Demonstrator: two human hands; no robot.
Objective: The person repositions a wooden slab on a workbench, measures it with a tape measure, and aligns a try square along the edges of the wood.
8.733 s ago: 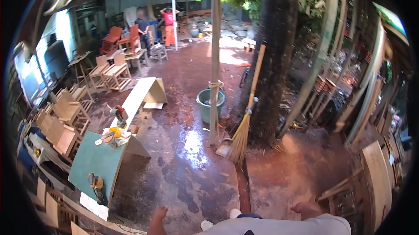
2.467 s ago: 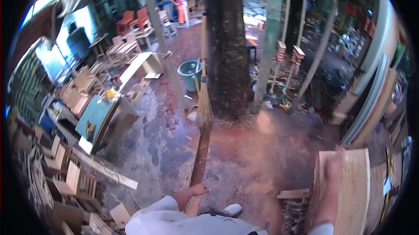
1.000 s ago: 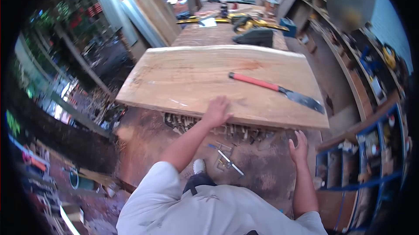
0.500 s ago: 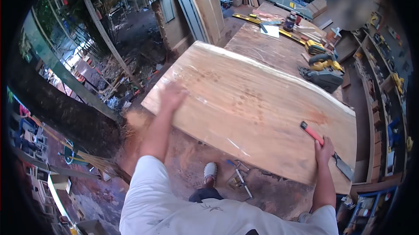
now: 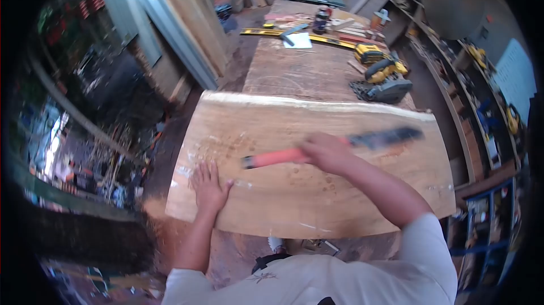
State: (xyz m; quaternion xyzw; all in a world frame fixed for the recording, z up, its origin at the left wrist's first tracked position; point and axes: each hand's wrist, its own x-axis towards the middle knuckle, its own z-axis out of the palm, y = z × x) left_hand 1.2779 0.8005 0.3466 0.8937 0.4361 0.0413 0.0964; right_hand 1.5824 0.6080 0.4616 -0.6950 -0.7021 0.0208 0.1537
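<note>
A wide wooden slab (image 5: 272, 192) with a pale bark edge lies in front of me, with light scratches and brownish spots on its face. My left hand (image 5: 209, 187) rests on its left part, palm down with the fingers spread. My right hand (image 5: 324, 152) is wrapped round the red handle of a scraper-like tool (image 5: 277, 158) over the middle of the slab. The tool's dark blade points right and is blurred by motion.
Behind the slab, a worktable (image 5: 283, 70) holds a yellow level (image 5: 334, 41), a white paper (image 5: 297, 41) and a yellow circular saw (image 5: 385, 78). Boards (image 5: 192, 27) lean at the left. Tool shelves (image 5: 453, 101) run along the right; a blue rack (image 5: 487, 220) stands lower right.
My right hand has lifted the red-handled tool and carried it left to mid-slab. My left hand now lies flat on the slab. Earlier, the view turned from the yard to this slab.
</note>
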